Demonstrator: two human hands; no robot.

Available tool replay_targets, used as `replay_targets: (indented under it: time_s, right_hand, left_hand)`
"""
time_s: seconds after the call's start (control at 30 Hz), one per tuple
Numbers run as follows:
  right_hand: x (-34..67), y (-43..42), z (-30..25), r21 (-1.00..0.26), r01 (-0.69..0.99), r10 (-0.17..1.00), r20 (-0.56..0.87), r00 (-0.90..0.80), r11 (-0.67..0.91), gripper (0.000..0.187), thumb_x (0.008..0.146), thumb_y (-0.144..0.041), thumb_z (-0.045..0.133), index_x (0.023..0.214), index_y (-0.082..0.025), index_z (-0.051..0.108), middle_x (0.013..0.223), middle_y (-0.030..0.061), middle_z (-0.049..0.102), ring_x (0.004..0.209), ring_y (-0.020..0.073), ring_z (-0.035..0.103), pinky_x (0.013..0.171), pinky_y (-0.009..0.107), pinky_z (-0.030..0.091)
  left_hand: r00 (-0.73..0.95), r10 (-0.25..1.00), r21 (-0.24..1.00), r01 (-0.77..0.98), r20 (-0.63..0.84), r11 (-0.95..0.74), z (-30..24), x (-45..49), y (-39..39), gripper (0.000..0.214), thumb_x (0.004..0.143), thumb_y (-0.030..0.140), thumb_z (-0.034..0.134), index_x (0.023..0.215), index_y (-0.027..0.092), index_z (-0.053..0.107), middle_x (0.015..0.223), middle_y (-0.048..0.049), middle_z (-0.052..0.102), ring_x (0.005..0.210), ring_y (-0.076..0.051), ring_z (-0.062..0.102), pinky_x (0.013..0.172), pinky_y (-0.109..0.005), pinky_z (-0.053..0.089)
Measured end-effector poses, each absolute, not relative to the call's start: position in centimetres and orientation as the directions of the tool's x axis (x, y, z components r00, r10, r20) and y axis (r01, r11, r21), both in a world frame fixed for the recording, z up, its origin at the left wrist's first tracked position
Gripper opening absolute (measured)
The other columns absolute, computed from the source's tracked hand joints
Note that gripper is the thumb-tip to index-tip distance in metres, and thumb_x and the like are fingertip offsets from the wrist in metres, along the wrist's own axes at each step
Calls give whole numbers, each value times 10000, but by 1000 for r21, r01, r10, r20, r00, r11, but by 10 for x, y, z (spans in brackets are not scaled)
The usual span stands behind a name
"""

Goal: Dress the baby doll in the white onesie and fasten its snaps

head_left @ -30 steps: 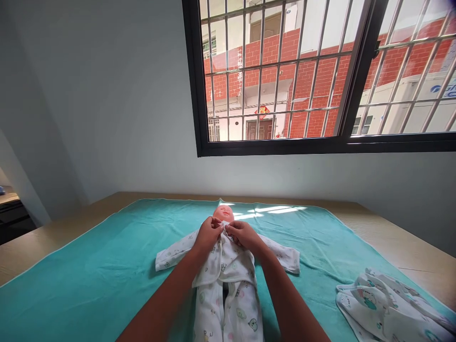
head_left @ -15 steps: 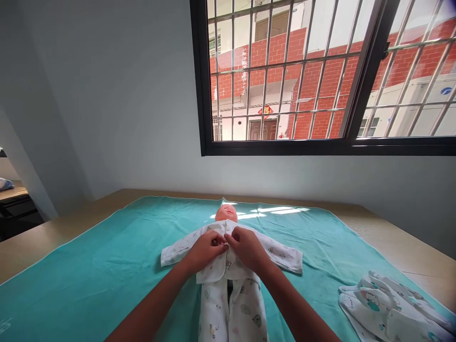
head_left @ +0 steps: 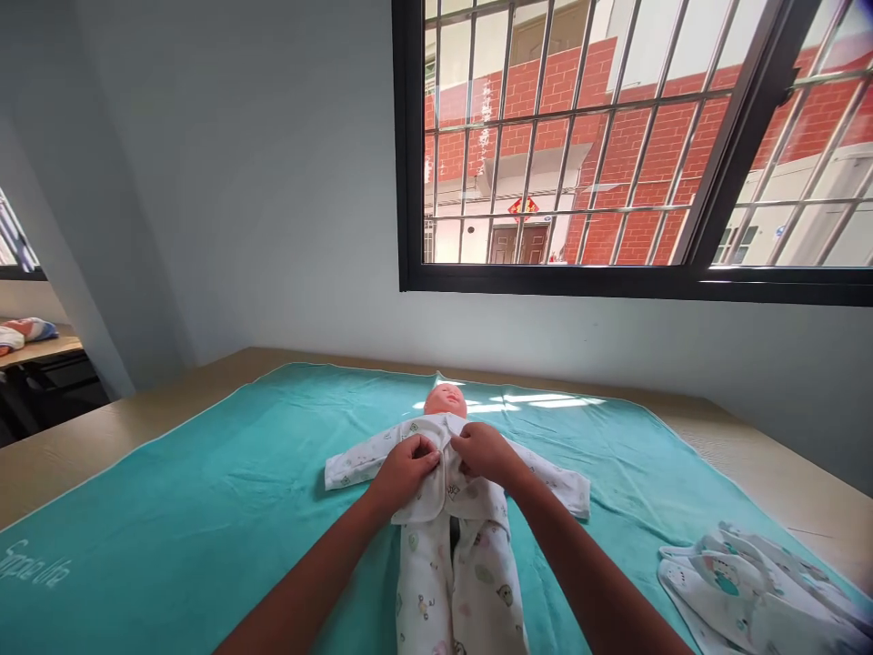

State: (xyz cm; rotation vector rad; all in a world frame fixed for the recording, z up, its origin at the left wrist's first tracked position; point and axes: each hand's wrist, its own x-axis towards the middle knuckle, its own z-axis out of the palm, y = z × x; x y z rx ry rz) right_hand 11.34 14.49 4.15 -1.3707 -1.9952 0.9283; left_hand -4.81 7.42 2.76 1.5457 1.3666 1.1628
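Observation:
A baby doll [head_left: 446, 398] lies on its back, wearing a white printed jacket [head_left: 426, 505] with both sleeves spread out to the sides. White printed trousers [head_left: 460, 587] cover its legs. On the chest, my left hand [head_left: 409, 468] pinches the left front edge of the jacket. Just across the front opening, my right hand [head_left: 487, 452] has its fingers closed on the other front edge near the collar. The fingertips of the two hands are slightly apart. Any fastener under the fingers is too small to make out.
A turquoise blanket [head_left: 225, 509] covers most of the wooden table [head_left: 770, 487]. Folded white printed baby clothes [head_left: 757, 582] lie at the right front. Behind the table are a grey wall [head_left: 273, 209] and a barred window [head_left: 566, 277].
My hands have drawn a little apart at the jacket front, the right one shifting towards the collar. The camera view has turned slightly left.

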Motion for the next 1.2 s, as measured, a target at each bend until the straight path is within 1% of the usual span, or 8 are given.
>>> replay_targets:
  time_s: [0.07, 0.17, 0.3, 0.43, 0.63, 0.87, 1.03, 1.2]
  right_hand:
    - [117, 137, 37, -834, 517, 948, 22, -318, 193, 217, 764, -221, 552, 562, -205, 475, 475, 11, 573, 449, 145, 551, 460, 241, 391]
    - [122, 123, 32, -894, 424, 946, 4, -324, 149, 151, 762, -239, 522, 618, -193, 518, 556, 11, 621, 516, 137, 588, 493, 224, 427]
    - [126, 113, 26, -949, 298, 939, -7, -343, 102, 215, 776, -355, 555, 660, -175, 567, 590, 17, 627, 543, 128, 579, 531, 225, 436]
    - [129, 113, 17, -982, 147, 917, 51, -395, 118, 282, 759, -444, 613, 692, -170, 600, 578, -3, 601, 526, 119, 530, 531, 232, 412]
    - [128, 114, 4, -981, 112, 913, 102, -395, 158, 281, 801, -443, 591, 722, -174, 608, 580, -19, 570, 520, 116, 486, 514, 235, 388]
    - [131, 115, 3, -982, 93, 902, 112, -418, 165, 297, 816, -452, 599, 717, -172, 612, 570, -20, 563, 512, 118, 480, 504, 241, 380]
    - [137, 116, 2, -994, 40, 864, 67, -499, 100, 353, 824, -517, 604, 725, -178, 586, 578, -19, 590, 505, 116, 509, 500, 239, 389]
    - [139, 118, 3, -990, 83, 863, 58, -502, 115, 333, 776, -504, 691, 777, -190, 581, 597, -21, 622, 523, 131, 560, 519, 247, 435]
  left_hand:
    - [26, 991, 953, 271, 134, -136, 29, -48, 75, 252, 733, 439, 556, 703, 198, 487, 675, 30, 498, 659, -132, 454, 634, -256, 369]
    - [46, 991, 957, 257, 128, -136, 30, -46, 76, 254, 721, 436, 575, 707, 188, 523, 696, 22, 522, 687, -138, 468, 661, -262, 373]
    - [53, 992, 956, 267, 113, -123, 30, -43, 76, 255, 747, 428, 565, 685, 183, 526, 673, 26, 520, 665, -135, 456, 636, -268, 352]
    - [73, 989, 953, 269, 126, -141, 30, -40, 77, 226, 746, 377, 562, 647, 188, 488, 647, 39, 501, 652, -126, 443, 627, -263, 346]
    - [96, 987, 949, 275, 132, -154, 32, -37, 79, 192, 745, 340, 527, 637, 193, 466, 633, 39, 485, 642, -128, 440, 613, -266, 344]
    - [91, 985, 911, 376, 144, -168, 35, -35, 81, 159, 729, 284, 521, 616, 188, 463, 643, 29, 514, 661, -135, 463, 624, -271, 334]
    - [98, 987, 873, 462, 126, -157, 38, -35, 83, 160, 724, 271, 539, 609, 184, 468, 627, 44, 510, 648, -120, 465, 618, -261, 332]
    - [74, 991, 831, 540, 114, -136, 43, -31, 81, 183, 742, 290, 550, 601, 182, 507, 625, 40, 548, 639, -122, 486, 597, -261, 322]
